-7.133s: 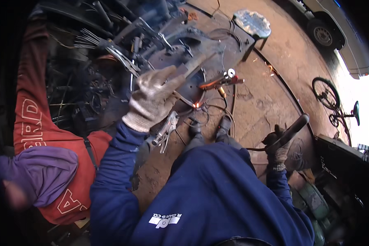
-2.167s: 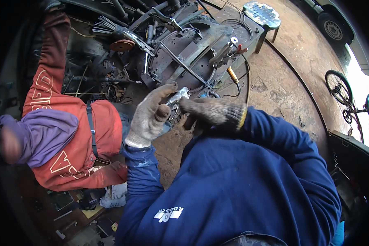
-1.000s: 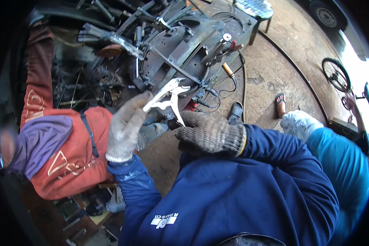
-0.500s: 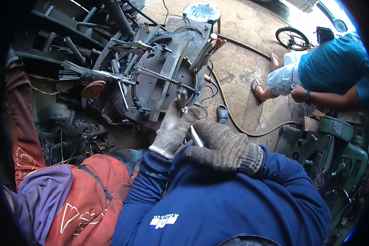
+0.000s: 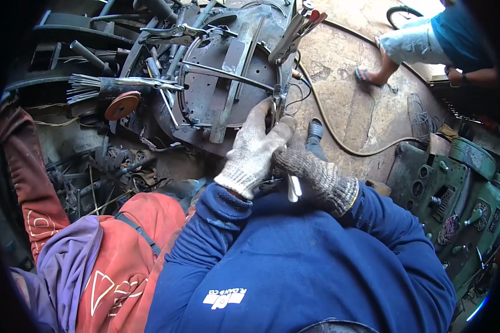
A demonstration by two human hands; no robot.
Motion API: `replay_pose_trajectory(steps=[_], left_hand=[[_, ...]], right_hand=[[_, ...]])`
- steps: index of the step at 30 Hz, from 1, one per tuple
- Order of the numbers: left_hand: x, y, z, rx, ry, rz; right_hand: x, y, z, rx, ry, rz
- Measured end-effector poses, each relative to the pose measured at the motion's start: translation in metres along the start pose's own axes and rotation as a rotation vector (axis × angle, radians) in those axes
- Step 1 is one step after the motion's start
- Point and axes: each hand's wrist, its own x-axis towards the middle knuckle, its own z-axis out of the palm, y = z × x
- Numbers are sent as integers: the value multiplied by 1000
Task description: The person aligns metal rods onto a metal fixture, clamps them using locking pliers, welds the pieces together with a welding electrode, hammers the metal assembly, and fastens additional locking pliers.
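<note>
The pliers (image 5: 294, 188) are in the person's gloved hands, in front of the navy top (image 5: 294, 244). The right hand (image 5: 314, 169) is curled around them, with the bright handle ends poking out below its palm. The left hand (image 5: 255, 147) lies close beside it, finger and thumb on either side of dark metal just ahead – whether it pinches the tool there or only steadies it, I cannot tell. The upper end of the tool is mostly covered by the glove, near the edge of the round metal plate (image 5: 205, 91) on the table (image 5: 261, 12); contact with the plate can't be made out.

The pliers look like stiff metal, probably weighty for their length and hardly fragile. Their smooth handles may slide a little against knitted gloves, so the best hold is likely well down both handles, fingers clear of the jaws and hinge.

Well to the left of the left hand, a dark tube (image 5: 110, 85) holds a bundle of thin rods (image 5: 82, 89) that fan out of its far end – too many to count. Just below the tube sits a brown disc (image 5: 122, 105).
</note>
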Motion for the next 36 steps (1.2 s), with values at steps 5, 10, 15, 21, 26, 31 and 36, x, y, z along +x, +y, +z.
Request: replay_pose_trajectory(steps=[5, 10, 15, 21, 26, 31, 36], left_hand=[[24, 38, -60, 491, 46, 548], [82, 44, -92, 1235, 87, 1004], [99, 40, -101, 1134, -92, 963], [105, 44, -105, 1118, -166, 919], [106, 44, -105, 1086, -178, 871], [102, 51, -102, 1096, -182, 796], [104, 50, -104, 1108, -196, 802]], right_hand=[[-2, 5, -27, -97, -104, 21], [5, -24, 2, 336, 33, 379], [28, -21, 4, 346, 9, 444], [40, -25, 13, 114, -26, 308], [53, -37, 26, 15, -39, 286], [66, -45, 35, -322, -110, 157], [63, -50, 40, -479, -97, 147]])
